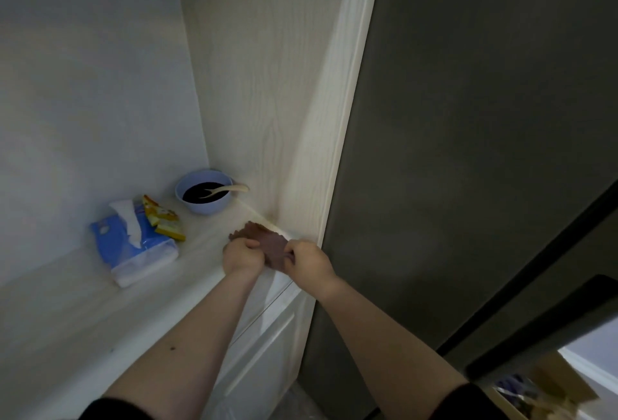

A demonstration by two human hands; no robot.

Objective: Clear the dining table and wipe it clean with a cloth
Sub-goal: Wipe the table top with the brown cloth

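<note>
Both hands curl fingers round one brown cloth [267, 245]: left hand [242, 255] grips its left edge, right hand [309, 260] pinches its right edge, cloth held over the pale counter [83, 312] near the corner. Behind: one blue bowl [204, 193] of dark liquid with one spoon [230, 188], one tissue pack [133, 245], two yellow sachets [164, 218].

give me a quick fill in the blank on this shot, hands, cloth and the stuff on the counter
1. Both the left hand and the right hand grip a brown ____.
2. A spoon rests in the ____ bowl, which holds a dark liquid.
3. The yellow snack packets lie between the bowl and the blue pack of ____.
4. To the right of the white counter stands a tall dark ____.

Missing words: cloth; blue; tissues; fridge
</note>
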